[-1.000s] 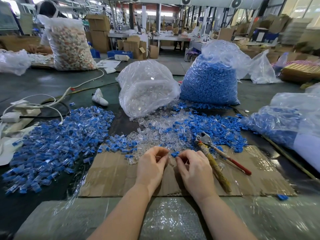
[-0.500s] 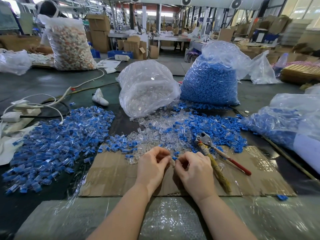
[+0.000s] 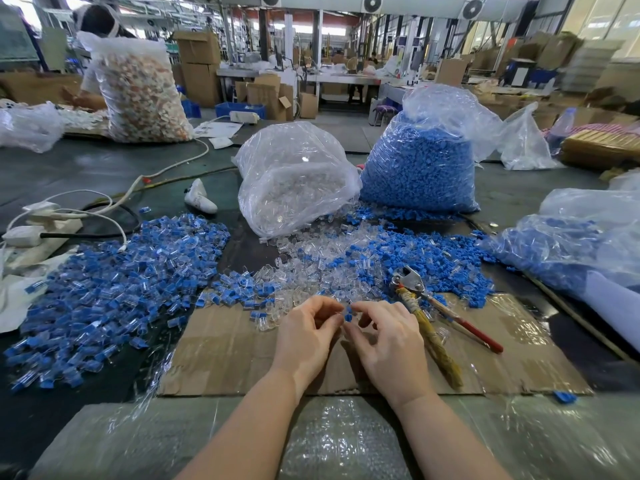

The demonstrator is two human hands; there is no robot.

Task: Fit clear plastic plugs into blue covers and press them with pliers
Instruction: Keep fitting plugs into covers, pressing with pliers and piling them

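My left hand (image 3: 308,332) and my right hand (image 3: 388,337) meet over the cardboard sheet (image 3: 225,348). Between their fingertips sits a small blue cover (image 3: 348,317); my right thumb and forefinger pinch it. My left fingers are curled against it, seemingly on a clear plug that is too small to make out. Loose clear plugs (image 3: 311,258) and blue covers (image 3: 408,258) lie heaped just beyond my hands. The pliers (image 3: 429,306), with one red and one straw-wrapped handle, lie on the cardboard right of my right hand.
A heap of assembled blue-and-clear pieces (image 3: 114,282) spreads at the left. Behind stand a bag of clear plugs (image 3: 294,178) and a bag of blue covers (image 3: 419,161). Another bag (image 3: 581,251) lies at the right. Cables and a power strip (image 3: 38,223) are far left.
My hands have closed together, lifted slightly toward me, and the blue cover is now pinched between the fingertips of both.
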